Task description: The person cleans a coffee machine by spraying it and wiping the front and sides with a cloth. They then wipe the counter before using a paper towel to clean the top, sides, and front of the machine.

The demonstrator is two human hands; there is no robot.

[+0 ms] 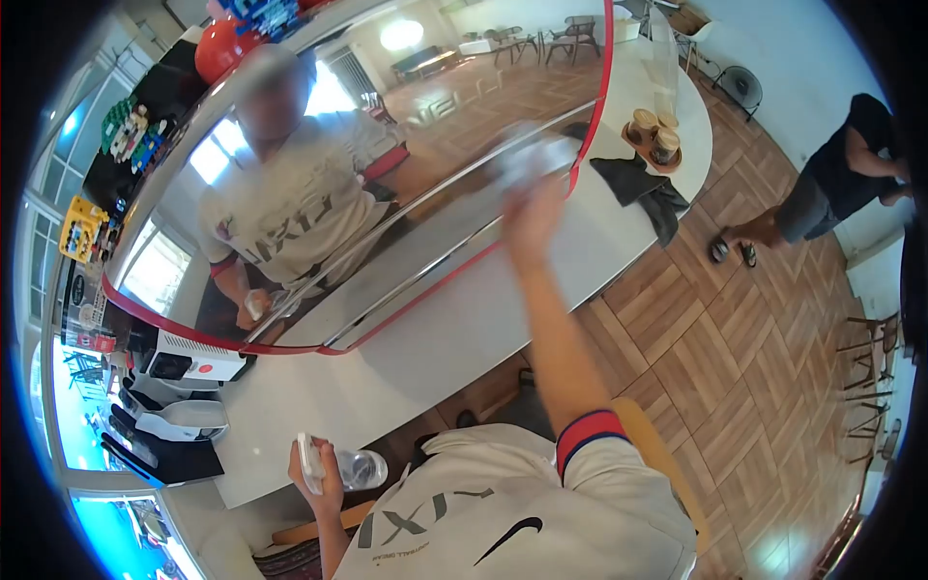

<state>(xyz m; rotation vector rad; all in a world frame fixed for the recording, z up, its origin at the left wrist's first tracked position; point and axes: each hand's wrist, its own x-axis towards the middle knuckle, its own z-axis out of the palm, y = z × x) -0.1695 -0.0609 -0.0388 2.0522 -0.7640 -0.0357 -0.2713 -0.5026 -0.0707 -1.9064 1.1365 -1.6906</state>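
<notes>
My right hand (532, 217) is stretched out to the lower right part of a curved glass display case (464, 106). It is shut on a crumpled whitish cloth (532, 159), held against or very near the glass and smeared by motion. My left hand (327, 483) is low, beside the front edge of the counter, with its fingers wrapped round a spray bottle (363, 470). The bottle has a white trigger head and a clear body lying sideways. The glass has a red trim and metal rails and mirrors me and the room.
The case stands on a white counter (387, 348). A dark cloth (643, 193) and a carrier with lidded cups (655, 140) lie at its right. A white machine (198, 358) stands left. Toy-brick models (85, 230) sit above. Another person (841, 174) stands on the right.
</notes>
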